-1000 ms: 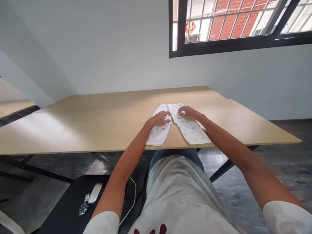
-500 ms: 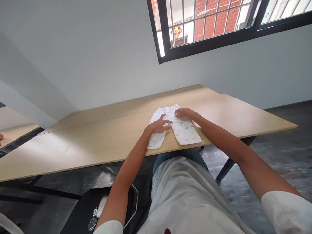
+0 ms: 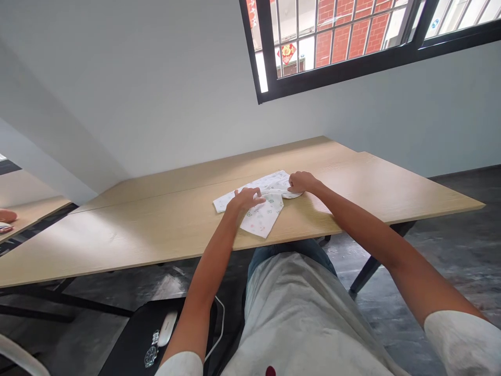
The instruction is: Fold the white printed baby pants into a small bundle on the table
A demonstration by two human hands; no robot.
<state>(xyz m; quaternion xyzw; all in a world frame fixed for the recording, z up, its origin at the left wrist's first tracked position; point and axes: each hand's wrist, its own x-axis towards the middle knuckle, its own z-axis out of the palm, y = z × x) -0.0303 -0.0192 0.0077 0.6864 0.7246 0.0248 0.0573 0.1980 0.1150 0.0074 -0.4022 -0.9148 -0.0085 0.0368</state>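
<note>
A pair of small white trousers (image 3: 263, 218) with a scattered print lies on the wooden table in front of me. One leg points left and the other toward the table's front edge, while the waist part is bunched and turned to the right. My right hand (image 3: 302, 182) is closed on the cloth at the right end, pinching its edge. Over the middle of the trousers rests my left hand (image 3: 247, 199), its fingers bent and apart from the thumb, touching the fabric without a visible grip.
The light wooden table (image 3: 156, 224) runs along a grey wall below a barred window (image 3: 336, 36). On a black chair (image 3: 131, 339) at lower left lie a wristwatch (image 3: 151, 355) and a white case (image 3: 167, 329). Another person's hand (image 3: 8, 215) shows at the far left.
The trousers have gone from lying flat, legs toward me, to being turned and folded, with one leg swung left. My right hand has closed on their edge; my left has shifted slightly left.
</note>
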